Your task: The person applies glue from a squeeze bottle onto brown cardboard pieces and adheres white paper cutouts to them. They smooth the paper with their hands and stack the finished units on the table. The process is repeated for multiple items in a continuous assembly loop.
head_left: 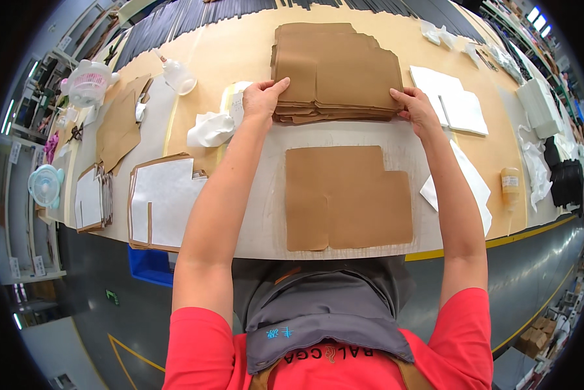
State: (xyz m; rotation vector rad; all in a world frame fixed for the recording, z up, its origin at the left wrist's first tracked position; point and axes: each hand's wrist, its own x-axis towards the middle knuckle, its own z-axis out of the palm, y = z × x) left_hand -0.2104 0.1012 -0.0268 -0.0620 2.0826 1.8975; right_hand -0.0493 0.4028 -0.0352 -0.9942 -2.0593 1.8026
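Brown sheet stack (337, 71) is lying on the tan bench (240, 45), left hand (262, 101) and right hand (418, 112) gripping its side edges — each partly hiding from view — while shelving (22, 211) is curving toward darkness.

Brown stack (337, 71), underside out of sight
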